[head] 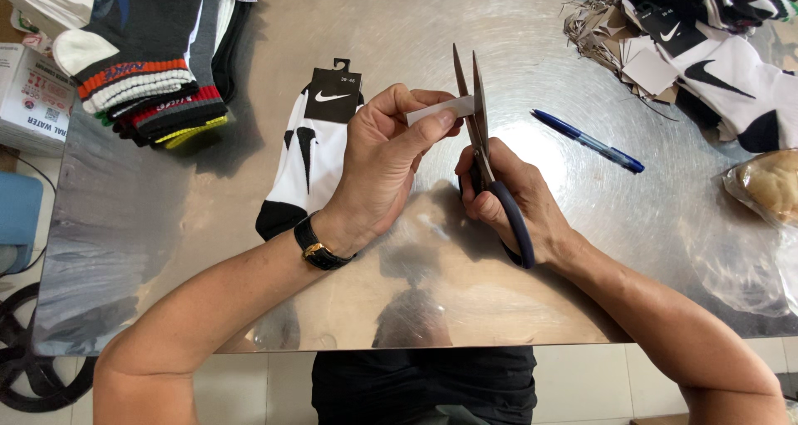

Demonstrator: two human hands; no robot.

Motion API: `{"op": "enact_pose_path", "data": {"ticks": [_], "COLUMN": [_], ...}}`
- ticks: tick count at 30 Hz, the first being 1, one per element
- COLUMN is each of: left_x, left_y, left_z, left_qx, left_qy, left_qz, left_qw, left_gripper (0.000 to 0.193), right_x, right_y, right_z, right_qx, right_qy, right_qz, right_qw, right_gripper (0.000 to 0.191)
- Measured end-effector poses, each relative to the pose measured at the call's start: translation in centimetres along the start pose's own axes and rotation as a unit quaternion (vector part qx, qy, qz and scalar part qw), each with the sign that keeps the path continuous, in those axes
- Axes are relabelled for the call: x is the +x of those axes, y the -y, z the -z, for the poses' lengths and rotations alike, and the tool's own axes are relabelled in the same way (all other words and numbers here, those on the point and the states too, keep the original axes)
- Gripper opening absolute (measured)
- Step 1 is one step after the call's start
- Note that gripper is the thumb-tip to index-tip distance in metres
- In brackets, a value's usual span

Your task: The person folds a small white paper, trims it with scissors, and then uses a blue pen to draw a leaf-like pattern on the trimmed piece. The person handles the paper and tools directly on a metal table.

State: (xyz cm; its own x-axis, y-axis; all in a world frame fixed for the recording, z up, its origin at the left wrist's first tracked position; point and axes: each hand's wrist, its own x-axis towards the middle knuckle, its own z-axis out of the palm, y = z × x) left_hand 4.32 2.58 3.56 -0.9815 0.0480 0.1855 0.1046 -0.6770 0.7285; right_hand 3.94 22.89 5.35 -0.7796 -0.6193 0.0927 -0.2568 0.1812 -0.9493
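Two hands meet mid-frame: the left hand (pixel 384 155) pinches a white paper strip (pixel 440 110) — the right hand (pixel 511 199) grips scissors (pixel 480 134). Blades stand slightly parted at the strip's end; a steady strip would likely cut straighter.

A small white rectangular paper label (pixel 442 109) is pinched in the fingertips of the left hand (pixel 378 163). Just left of that hand lies a black cardboard header tag (pixel 332 92) topping a white-and-black sock pair. Far left of it sits a white printed carton (pixel 29 96). Far right of the right hand (pixel 511 200) lies a clear plastic bag (pixel 769 188) holding something tan, with another black card tag (pixel 669 22) above it.
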Motion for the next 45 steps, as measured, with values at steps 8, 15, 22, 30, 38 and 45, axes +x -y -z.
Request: {"op": "enact_pose_path", "data": {"ticks": [8,15,22,30,38,45], "left_x": [0.0,0.0,0.2,1.5,2.7,2.7], "left_y": [0.1,-0.1,0.0,-0.5,-3.2,-3.6], "left_z": [-0.1,-0.3,0.1,1.2,2.3,2.3], "left_qx": [-0.005,0.000,-0.011,0.136,0.221,0.206], "left_qy": [-0.005,-0.009,-0.009,0.058,0.133,0.152], "left_qz": [0.005,0.014,0.018,0.004,0.040,0.099], "left_qw": [1.000,1.000,1.000,0.989,0.965,0.961], "left_gripper": [0.006,0.006,0.009,0.014,0.031,0.029], "right_x": [-0.1,-0.4,-0.4,0.5,1.2,1.2], "right_y": [-1.2,-1.6,-1.8,-1.0,-0.8,-0.5], "right_z": [-0.5,-0.7,-0.5,2.1,4.5,5.5], "right_qx": [0.057,0.083,0.055,0.053,-0.014,-0.067], "right_qy": [-0.010,-0.020,-0.039,-0.026,0.043,0.066], "right_qz": [0.012,0.003,-0.034,0.030,-0.027,-0.036], "right_qw": [0.998,0.996,0.997,0.998,0.999,0.995], "right_gripper": [0.066,0.062,0.059,0.073,0.078,0.071]}}
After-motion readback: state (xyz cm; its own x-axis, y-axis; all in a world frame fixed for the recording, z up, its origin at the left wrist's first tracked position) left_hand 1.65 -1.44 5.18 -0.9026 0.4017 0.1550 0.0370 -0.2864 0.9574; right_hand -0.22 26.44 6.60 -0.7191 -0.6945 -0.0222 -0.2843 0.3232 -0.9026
